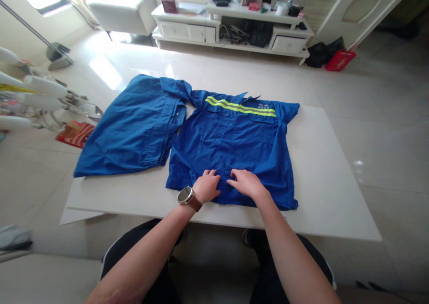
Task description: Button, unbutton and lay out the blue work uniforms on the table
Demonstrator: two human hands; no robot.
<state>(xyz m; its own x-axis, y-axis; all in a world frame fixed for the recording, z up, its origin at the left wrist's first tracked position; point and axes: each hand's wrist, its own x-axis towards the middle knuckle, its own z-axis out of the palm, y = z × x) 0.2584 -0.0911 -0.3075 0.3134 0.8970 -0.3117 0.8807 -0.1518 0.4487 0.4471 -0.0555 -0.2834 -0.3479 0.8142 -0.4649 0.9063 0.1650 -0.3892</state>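
Observation:
A blue work shirt [248, 147] lies spread front side up, its collar at the far side and its hem toward me. Across its chest runs a yellow and grey reflective stripe, with small buttons down the front. My left hand [207, 186], a watch [186, 196] on its wrist, rests on the lower front with thumb and fingers apart. Just right of the button line, my right hand [247, 182] touches the cloth, fingers bent and a gap between thumb and forefinger. Neither hand visibly grips any fabric. Another blue garment [130, 130] lies folded at the left, against the shirt's sleeve.
Both garments lie on a white tabletop [335, 179] with its near edge before my knees. Beyond it stand a white TV cabinet [187, 29] and a pale seat [122, 9]. A rack with white parts [43, 87] is at the left; a red dustpan-like object [341, 60] is far right.

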